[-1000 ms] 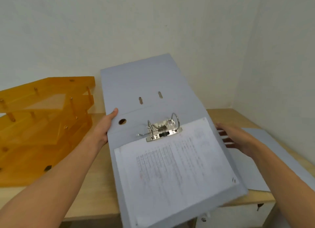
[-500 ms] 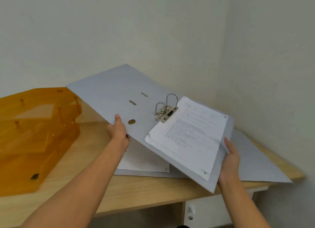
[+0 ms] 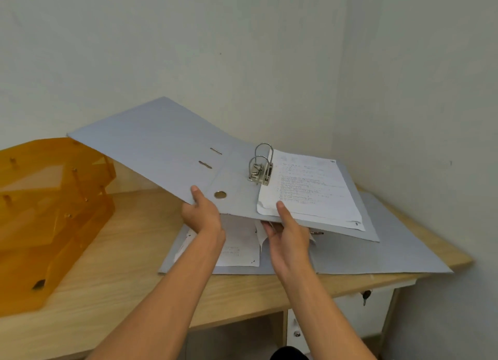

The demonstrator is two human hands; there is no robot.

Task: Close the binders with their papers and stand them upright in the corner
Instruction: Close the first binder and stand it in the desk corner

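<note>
An open grey binder [image 3: 167,149] is held in the air above the desk, with printed papers [image 3: 310,187] on its metal rings [image 3: 260,165]. My left hand [image 3: 202,214] grips its near edge beside the spine hole, thumb on top. At the near edge under the papers, my right hand [image 3: 288,233] grips it with the thumb on the sheets. A second grey binder [image 3: 377,252] lies open flat on the desk beneath, with its own papers [image 3: 237,246] partly hidden by my arms and the held binder.
An orange plastic letter tray stack [image 3: 51,214] stands on the left of the wooden desk [image 3: 121,279]. White walls meet in a corner [image 3: 339,117] behind the binders. A drawer with a key [image 3: 365,297] sits under the desk's right end.
The held binder has swung from facing me to lying nearly level over the second binder. My right hand has shifted from its right edge to the near edge by the papers.
</note>
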